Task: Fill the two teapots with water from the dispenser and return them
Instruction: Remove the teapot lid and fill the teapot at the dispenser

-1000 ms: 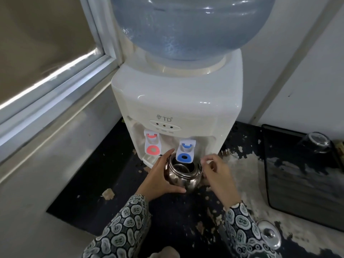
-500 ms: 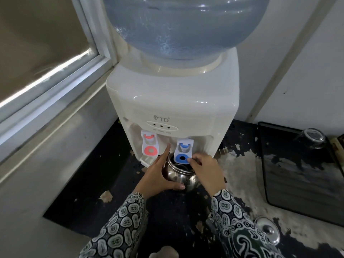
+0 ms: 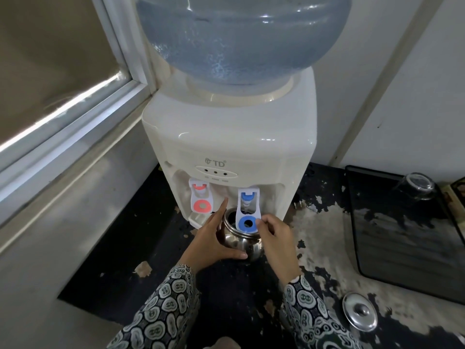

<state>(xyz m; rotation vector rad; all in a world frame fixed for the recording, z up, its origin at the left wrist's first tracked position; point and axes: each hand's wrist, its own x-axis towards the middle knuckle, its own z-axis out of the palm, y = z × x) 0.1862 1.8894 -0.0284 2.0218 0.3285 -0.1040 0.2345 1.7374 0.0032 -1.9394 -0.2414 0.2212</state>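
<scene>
Hands (image 3: 214, 241) on one teapot (image 3: 239, 239), two taps (image 3: 247, 212).

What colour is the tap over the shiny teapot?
Blue tap, white lever, over the teapot; clearest in the head view.

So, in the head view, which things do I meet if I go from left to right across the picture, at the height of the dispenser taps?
Window frame → red tap → left hand → blue tap → right hand → black tray with an upturned glass.
</scene>
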